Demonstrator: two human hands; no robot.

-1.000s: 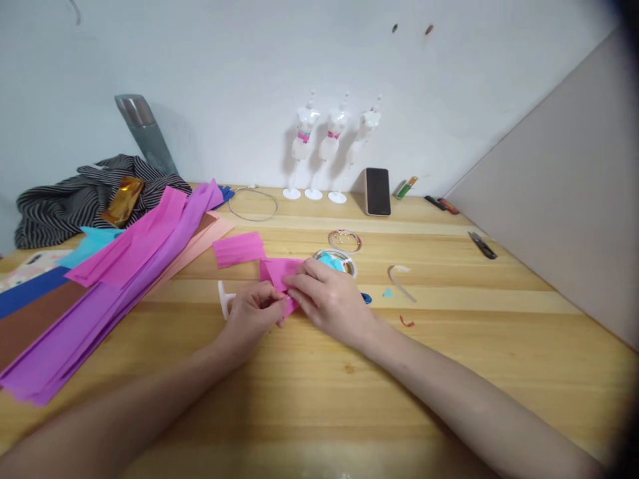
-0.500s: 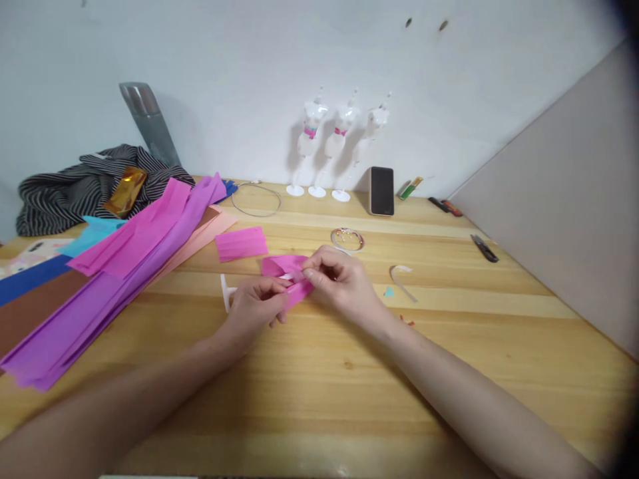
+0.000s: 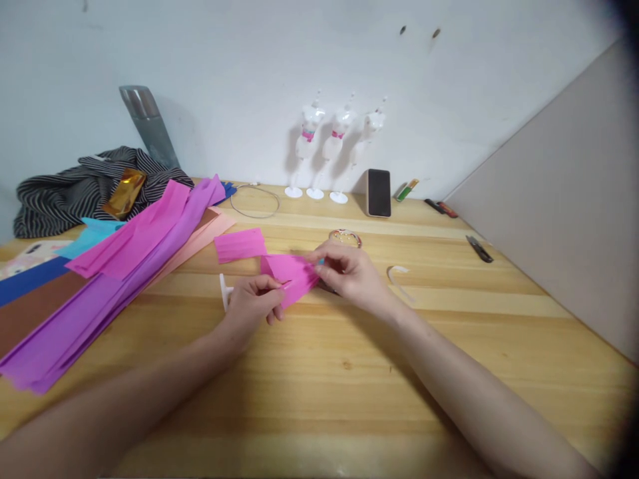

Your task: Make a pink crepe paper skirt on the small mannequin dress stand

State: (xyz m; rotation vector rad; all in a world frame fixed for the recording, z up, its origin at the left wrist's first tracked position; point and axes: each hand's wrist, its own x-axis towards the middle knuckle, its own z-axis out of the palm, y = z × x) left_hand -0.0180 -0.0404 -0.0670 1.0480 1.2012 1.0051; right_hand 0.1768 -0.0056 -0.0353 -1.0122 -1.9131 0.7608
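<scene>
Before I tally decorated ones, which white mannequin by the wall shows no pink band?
The rightmost mannequin, nearest the black device; the left one and middle one wear pink bands.

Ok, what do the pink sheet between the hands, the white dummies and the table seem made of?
Pink sheet: probably crepe paper, matte and softly creased. White dummies: likely plastic, judging by glossy highlights. Table: wood or wood-look laminate, soft sheen, with grain lines and a knot.

Pink paper [image 3: 295,274]: thin, lightly creased; spread at the left, narrowing toward the right hand [image 3: 344,266], which pinches that end. Left hand [image 3: 257,299] grips its near-left edge. White stand [image 3: 223,293]: on its side, round base facing left, stem entering the left hand; remainder hidden.
</scene>
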